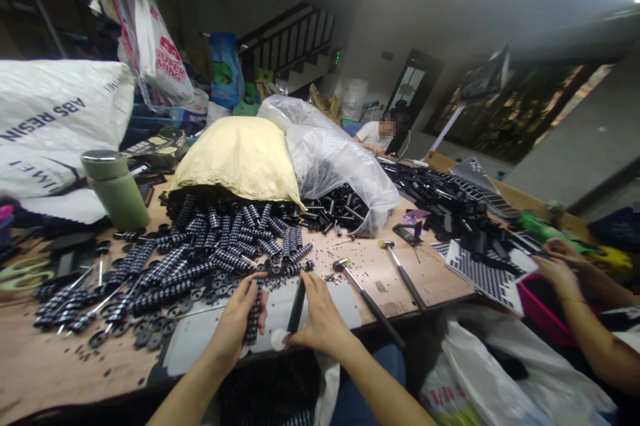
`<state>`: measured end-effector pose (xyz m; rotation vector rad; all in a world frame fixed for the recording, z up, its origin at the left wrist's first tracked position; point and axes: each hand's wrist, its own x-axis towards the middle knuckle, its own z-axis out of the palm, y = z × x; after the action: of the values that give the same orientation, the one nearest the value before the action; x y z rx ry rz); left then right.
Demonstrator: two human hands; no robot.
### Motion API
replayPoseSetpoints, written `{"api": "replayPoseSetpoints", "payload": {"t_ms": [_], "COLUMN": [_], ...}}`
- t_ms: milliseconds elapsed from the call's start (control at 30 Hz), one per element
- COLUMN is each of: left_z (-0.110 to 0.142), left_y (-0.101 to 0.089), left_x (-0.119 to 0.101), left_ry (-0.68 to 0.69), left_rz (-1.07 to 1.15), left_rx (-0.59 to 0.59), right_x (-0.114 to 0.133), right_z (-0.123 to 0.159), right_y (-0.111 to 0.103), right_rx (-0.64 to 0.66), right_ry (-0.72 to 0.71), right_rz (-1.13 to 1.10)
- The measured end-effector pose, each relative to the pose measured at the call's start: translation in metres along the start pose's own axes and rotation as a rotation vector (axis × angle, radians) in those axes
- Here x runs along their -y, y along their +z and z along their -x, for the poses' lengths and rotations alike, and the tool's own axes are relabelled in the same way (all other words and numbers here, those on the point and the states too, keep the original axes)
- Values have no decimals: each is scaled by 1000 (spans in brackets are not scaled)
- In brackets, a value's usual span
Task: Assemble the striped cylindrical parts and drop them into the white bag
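Note:
My left hand (pixel 234 319) is closed around a black roller with white-striped ribs (pixel 253 314), held upright near the table's front edge. My right hand (pixel 327 318) grips a plain black tube (pixel 297 306) lengthwise between thumb and fingers, a short way to the right of the roller. Beside the right thumb is a small white disc (pixel 279 339); I cannot tell what it belongs to. Under both hands lies a grey sheet (pixel 195 343). Just beyond them is a heap of similar striped rollers (pixel 220 239), some with metal shafts, among loose black discs (pixel 157 333).
Two hammers (pixel 367 296) (pixel 404 273) lie to the right. A cream sack (pixel 235 153) and clear plastic bag (pixel 335 159) spill parts. A green flask (pixel 115 189) stands left, near green scissors (pixel 27 274). A co-worker's hands (pixel 560 269) are at right; another person (pixel 377 136) sits behind.

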<state>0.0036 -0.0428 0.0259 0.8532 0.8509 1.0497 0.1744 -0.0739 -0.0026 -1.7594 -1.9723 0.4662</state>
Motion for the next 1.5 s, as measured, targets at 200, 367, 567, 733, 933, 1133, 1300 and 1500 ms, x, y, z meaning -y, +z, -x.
{"api": "replayPoseSetpoints", "payload": {"t_ms": [200, 367, 567, 733, 933, 1133, 1300, 1500], "left_z": [-1, -1, -7, -5, -5, -4, -9, -15], "left_y": [6, 9, 18, 32, 33, 35, 30, 10], "left_x": [4, 4, 7, 10, 13, 11, 14, 52], "left_ry": [-111, -107, -117, -128, -148, -173, -234, 299], "left_rz": [87, 11, 61, 48, -8, -66, -124, -708], "left_rx": [16, -4, -68, -100, -127, -153, -91, -23], "right_x": [-30, -32, 4, 30, 22, 26, 21, 14], "right_z": [7, 6, 10, 3, -1, 3, 3, 5], "right_y": [2, -9, -18, -18, -5, -2, 12, 42], "right_rx": [229, 294, 44, -76, -73, -106, -107, -157], "right_ry": [216, 167, -180, -402, -431, -337, -229, -64], "right_rz": [83, 61, -274, -370, -357, -396, -428, -230]}}
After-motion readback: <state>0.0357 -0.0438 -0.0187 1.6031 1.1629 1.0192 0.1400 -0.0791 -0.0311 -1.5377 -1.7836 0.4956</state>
